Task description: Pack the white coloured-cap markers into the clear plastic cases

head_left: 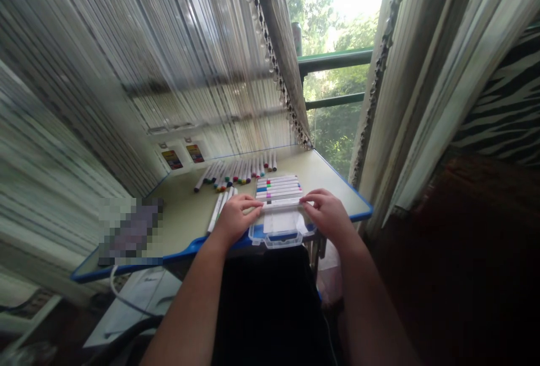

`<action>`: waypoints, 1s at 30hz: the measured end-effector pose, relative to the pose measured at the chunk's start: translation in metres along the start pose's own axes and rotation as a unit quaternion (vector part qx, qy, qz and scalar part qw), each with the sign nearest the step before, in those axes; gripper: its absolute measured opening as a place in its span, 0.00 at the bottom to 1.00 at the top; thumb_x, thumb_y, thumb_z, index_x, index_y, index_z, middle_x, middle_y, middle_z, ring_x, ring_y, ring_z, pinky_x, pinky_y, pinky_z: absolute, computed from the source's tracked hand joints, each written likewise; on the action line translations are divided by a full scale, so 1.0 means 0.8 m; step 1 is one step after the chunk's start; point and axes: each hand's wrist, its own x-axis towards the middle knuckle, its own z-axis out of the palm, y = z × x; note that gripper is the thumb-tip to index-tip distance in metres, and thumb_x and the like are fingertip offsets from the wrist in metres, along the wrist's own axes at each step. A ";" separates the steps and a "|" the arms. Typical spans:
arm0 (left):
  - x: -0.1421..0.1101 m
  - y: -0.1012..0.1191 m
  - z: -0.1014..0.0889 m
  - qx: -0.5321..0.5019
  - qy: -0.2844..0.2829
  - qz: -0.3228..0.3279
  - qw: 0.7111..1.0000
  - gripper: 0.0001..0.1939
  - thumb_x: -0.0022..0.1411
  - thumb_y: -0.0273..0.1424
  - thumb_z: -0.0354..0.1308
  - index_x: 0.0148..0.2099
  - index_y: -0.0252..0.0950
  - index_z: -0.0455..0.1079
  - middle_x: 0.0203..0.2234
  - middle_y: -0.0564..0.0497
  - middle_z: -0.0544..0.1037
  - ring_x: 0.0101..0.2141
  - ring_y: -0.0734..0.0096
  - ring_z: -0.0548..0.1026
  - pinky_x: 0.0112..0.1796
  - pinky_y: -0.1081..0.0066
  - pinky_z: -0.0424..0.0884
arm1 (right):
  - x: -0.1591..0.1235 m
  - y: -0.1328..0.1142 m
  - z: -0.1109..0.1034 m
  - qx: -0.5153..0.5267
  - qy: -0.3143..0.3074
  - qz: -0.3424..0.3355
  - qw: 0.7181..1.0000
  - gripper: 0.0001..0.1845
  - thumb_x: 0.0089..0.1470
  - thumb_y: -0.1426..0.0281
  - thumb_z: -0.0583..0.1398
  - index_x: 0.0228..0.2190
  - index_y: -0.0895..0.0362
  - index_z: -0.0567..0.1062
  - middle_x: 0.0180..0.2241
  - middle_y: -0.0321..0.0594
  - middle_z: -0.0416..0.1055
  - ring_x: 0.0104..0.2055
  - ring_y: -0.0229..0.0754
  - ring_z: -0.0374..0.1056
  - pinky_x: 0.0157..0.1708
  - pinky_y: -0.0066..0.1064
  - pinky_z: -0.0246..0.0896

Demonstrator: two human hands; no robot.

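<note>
Table [333, 186] carries the open clear case [284, 238] at its near edge, with a row of markers [278, 188] in the far half and loose markers [242, 174] beyond, leftward. Step in hand, as I judge it: left hand [236, 222] and right hand [331, 214] steady the nearest marker [284, 202], fingers pinched on its opposite ends, which calls for level, even pressure.

Both hands, left [236, 221] and right [328, 217], are bare, with slim fingers [252, 204]. The forearms are bare too, rounded and widening away from the table [179, 200]. Below the table's near edge, plain black clothing [268, 304] covers the body; its folds and type are too dark to tell.
</note>
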 end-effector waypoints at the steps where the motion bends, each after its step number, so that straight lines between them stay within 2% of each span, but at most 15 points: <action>1: 0.000 0.000 0.000 0.006 0.001 0.003 1.000 0.11 0.55 0.35 0.57 0.36 0.38 0.78 0.33 0.47 0.77 0.36 0.64 0.73 0.40 0.65 0.68 | 0.000 -0.001 0.000 -0.003 0.000 0.003 1.000 0.11 0.49 0.73 0.57 0.30 0.57 0.80 0.35 0.41 0.73 0.28 0.35 0.66 0.37 0.29 0.64; 9: 0.001 0.000 0.001 0.047 0.007 0.023 0.999 0.11 0.55 0.36 0.56 0.33 0.38 0.78 0.32 0.47 0.77 0.36 0.63 0.71 0.41 0.62 0.67 | 0.000 -0.004 0.002 -0.011 0.012 0.015 1.000 0.09 0.48 0.73 0.58 0.29 0.56 0.80 0.34 0.40 0.72 0.28 0.35 0.66 0.39 0.30 0.64; 14: 0.000 0.002 0.000 0.042 -0.001 0.020 0.999 0.11 0.55 0.36 0.56 0.30 0.38 0.78 0.31 0.48 0.77 0.35 0.64 0.72 0.40 0.63 0.67 | 0.002 0.000 0.001 -0.008 0.000 0.018 1.000 0.10 0.47 0.73 0.58 0.29 0.56 0.80 0.33 0.40 0.72 0.26 0.34 0.66 0.36 0.29 0.64; 20: -0.003 0.004 0.000 0.052 0.008 0.015 0.998 0.12 0.56 0.37 0.55 0.31 0.38 0.78 0.31 0.48 0.79 0.35 0.63 0.73 0.39 0.63 0.68 | 0.002 -0.001 -0.001 -0.002 0.000 0.025 1.000 0.09 0.48 0.72 0.58 0.28 0.57 0.80 0.32 0.39 0.72 0.25 0.33 0.65 0.36 0.29 0.64; 22: -0.003 0.005 -0.001 0.053 0.016 0.013 0.998 0.12 0.56 0.36 0.55 0.32 0.38 0.78 0.31 0.48 0.79 0.35 0.63 0.74 0.40 0.63 0.68 | 0.002 -0.002 -0.002 0.005 0.001 0.033 0.999 0.09 0.47 0.72 0.58 0.30 0.58 0.79 0.32 0.39 0.72 0.26 0.33 0.66 0.36 0.29 0.64; 26: -0.005 0.008 -0.002 0.058 0.051 0.001 0.997 0.12 0.57 0.34 0.54 0.35 0.37 0.78 0.30 0.47 0.80 0.34 0.62 0.75 0.42 0.63 0.69 | 0.001 -0.004 -0.002 0.043 0.015 0.055 0.997 0.17 0.46 0.73 0.58 0.41 0.58 0.74 0.31 0.39 0.74 0.28 0.36 0.69 0.33 0.29 0.65; 30: -0.008 0.008 -0.002 0.070 0.063 -0.006 0.996 0.12 0.57 0.35 0.54 0.35 0.38 0.78 0.29 0.48 0.80 0.33 0.64 0.76 0.42 0.65 0.70 | -0.001 -0.004 -0.002 0.059 0.011 0.061 0.996 0.15 0.47 0.72 0.58 0.40 0.59 0.74 0.31 0.40 0.75 0.30 0.37 0.71 0.35 0.31 0.67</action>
